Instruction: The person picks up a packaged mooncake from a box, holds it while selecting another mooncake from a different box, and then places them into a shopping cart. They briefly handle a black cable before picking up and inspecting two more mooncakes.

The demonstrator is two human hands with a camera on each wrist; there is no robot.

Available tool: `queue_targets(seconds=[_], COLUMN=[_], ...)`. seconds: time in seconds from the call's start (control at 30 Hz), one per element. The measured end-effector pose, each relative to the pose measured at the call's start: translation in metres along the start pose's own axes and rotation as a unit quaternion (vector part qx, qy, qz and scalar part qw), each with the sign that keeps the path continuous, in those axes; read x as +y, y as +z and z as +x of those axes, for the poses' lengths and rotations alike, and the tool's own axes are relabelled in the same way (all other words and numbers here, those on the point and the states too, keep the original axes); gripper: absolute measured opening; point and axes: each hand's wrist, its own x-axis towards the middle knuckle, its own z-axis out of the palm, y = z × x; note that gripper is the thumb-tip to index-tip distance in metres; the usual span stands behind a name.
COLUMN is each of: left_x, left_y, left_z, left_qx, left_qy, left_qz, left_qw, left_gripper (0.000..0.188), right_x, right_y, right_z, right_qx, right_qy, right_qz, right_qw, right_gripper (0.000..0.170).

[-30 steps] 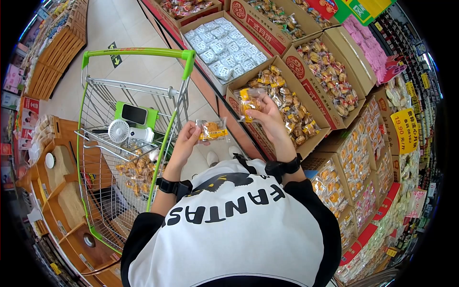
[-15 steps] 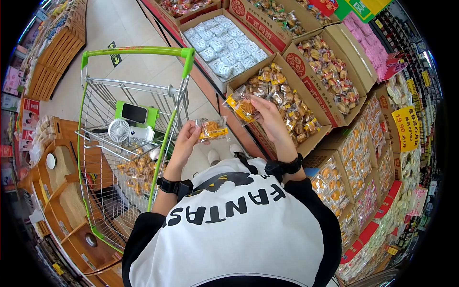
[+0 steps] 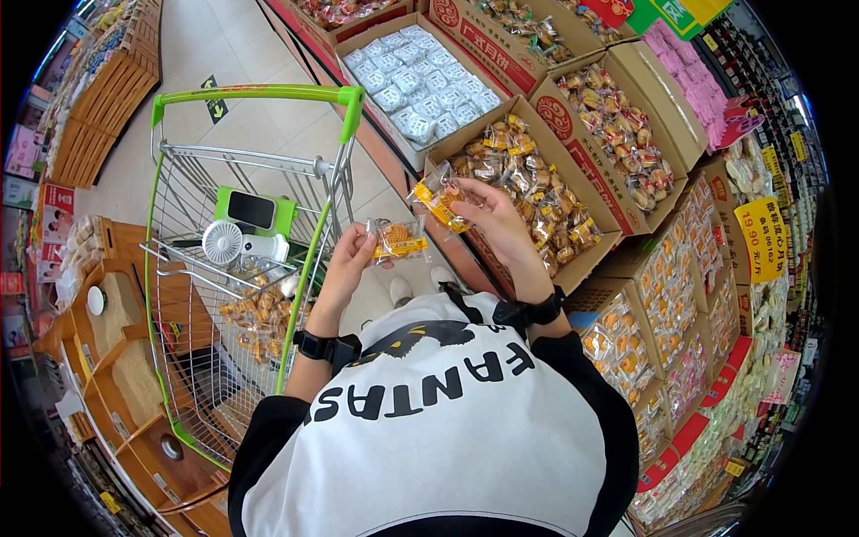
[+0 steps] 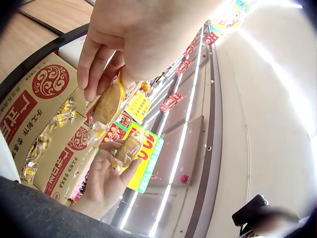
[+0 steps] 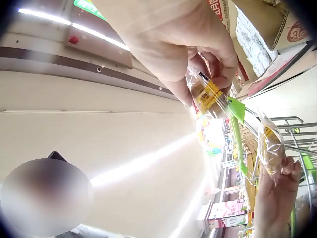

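My left hand pinches a wrapped mooncake by the edge of its clear packet, thumb against fingers. To its right, my right hand grips a second wrapped mooncake, tilted, in clear film with a yellow band. In the left wrist view, the left hand's mooncake hangs below the fingers. The right wrist view shows the right hand's mooncake close up, its yellow band facing out. Both packets are held up, a short way apart, in front of the body.
An open carton of similar mooncakes stands just beyond the right hand, beside a box of white packets. On the left is a shopping cart with a small white fan, a phone and bagged goods.
My right hand has turned its mooncake, first to lie face up, then to a steeper tilt, and shifted it slightly left. The left hand has stayed nearly still with its own.
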Motion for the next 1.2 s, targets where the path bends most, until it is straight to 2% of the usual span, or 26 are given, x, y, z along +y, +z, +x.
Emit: queue_targets(seconds=[0.03, 0.27, 0.5, 0.7, 0.77, 0.83, 0.87, 0.93, 0.97, 1.03, 1.07, 1.2], left_x=[0.0, -0.002, 0.0, 0.012, 0.015, 0.019, 0.021, 0.029, 0.033, 0.037, 0.039, 0.041], left_y=[0.0, 0.0, -0.001, -0.003, -0.006, -0.006, -0.005, 0.001, 0.005, 0.011, 0.013, 0.014], left_z=[0.0, 0.001, 0.003, 0.008, 0.009, 0.009, 0.009, 0.007, 0.007, 0.006, 0.006, 0.009], left_qx=[-0.001, -0.002, -0.002, -0.013, -0.003, 0.007, 0.017, 0.017, 0.016, 0.009, 0.002, -0.014], left_qy=[0.001, 0.004, -0.001, 0.02, 0.069, 0.088, 0.107, 0.138, 0.169, 0.18, 0.191, 0.232], left_qz=[0.001, -0.005, 0.001, -0.004, 0.074, 0.123, 0.172, 0.209, 0.245, 0.246, 0.247, 0.255], left_qw=[1.0, 1.0, 1.0, 1.0, 0.995, 0.988, 0.979, 0.968, 0.955, 0.952, 0.95, 0.939], left_gripper=[0.018, 0.019, 0.019, 0.01, 0.009, 0.009, 0.009, 0.008, 0.007, 0.007, 0.006, 0.005], right_x=[0.0, -0.001, -0.009, -0.015, -0.02, -0.033, -0.032, -0.031, -0.031, -0.032, -0.031, -0.031], right_y=[0.0, 0.0, 0.005, 0.009, 0.01, 0.013, 0.013, 0.015, 0.017, 0.02, 0.021, 0.025], right_z=[0.0, 0.0, -0.003, -0.005, -0.005, -0.009, -0.01, -0.009, -0.009, -0.008, -0.007, -0.004], right_qx=[-0.007, 0.005, -0.021, -0.07, -0.081, -0.125, -0.125, -0.144, -0.144, -0.186, -0.186, -0.148], right_qy=[-0.021, -0.01, -0.025, -0.062, -0.082, -0.085, -0.085, -0.164, -0.164, -0.201, -0.201, -0.314], right_qz=[-0.022, -0.012, -0.03, -0.04, -0.063, -0.191, -0.191, -0.29, -0.29, -0.373, -0.374, -0.447], right_qw=[1.0, 1.0, 0.999, 0.995, 0.991, 0.97, 0.97, 0.932, 0.932, 0.886, 0.886, 0.825], right_gripper=[0.039, 0.041, 0.041, 0.041, 0.041, 0.037, 0.037, 0.033, 0.033, 0.032, 0.032, 0.03])
